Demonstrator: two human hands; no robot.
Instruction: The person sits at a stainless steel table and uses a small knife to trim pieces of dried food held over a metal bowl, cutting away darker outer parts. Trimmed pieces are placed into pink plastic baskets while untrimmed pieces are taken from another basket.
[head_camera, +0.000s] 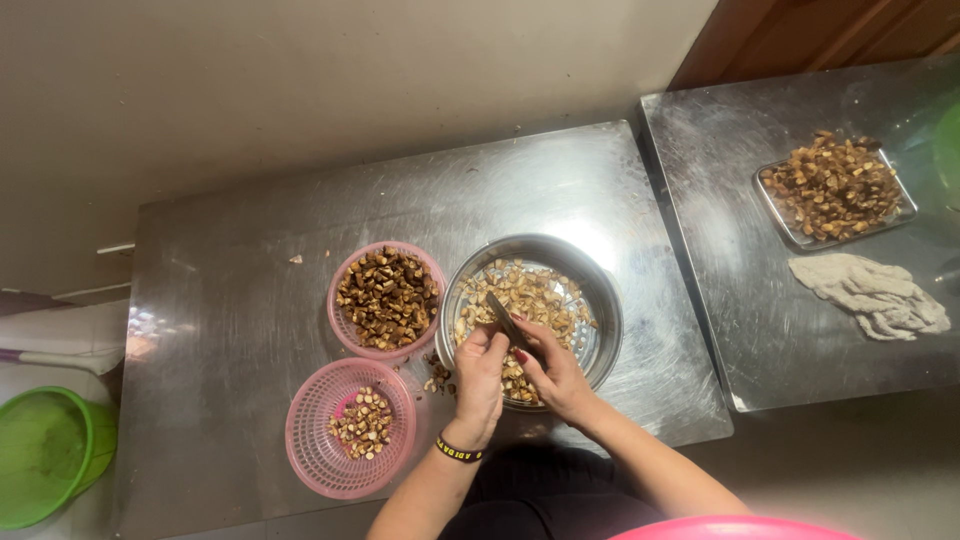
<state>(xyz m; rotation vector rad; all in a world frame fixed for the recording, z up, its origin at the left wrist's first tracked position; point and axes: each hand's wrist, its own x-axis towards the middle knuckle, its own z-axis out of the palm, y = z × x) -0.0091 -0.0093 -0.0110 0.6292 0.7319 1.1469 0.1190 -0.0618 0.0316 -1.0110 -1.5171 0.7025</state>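
My hands met over the near rim of the steel bowl; my left hand, with a black band at the wrist, was curled with its fingertips closed on something small that I could not make out; my right hand gripped a dark knife, its blade slanting up and away over the bowl's contents; the two hands were touching or nearly so. The bowl held pale and brown cut pieces, lying directly beneath and just beyond my fingers. Just left of the bowl stood a pink basket heaped with darker pieces; nearer me, beside my left wrist, a second pink basket held only a few; some scraps lay on the steel tabletop between them.
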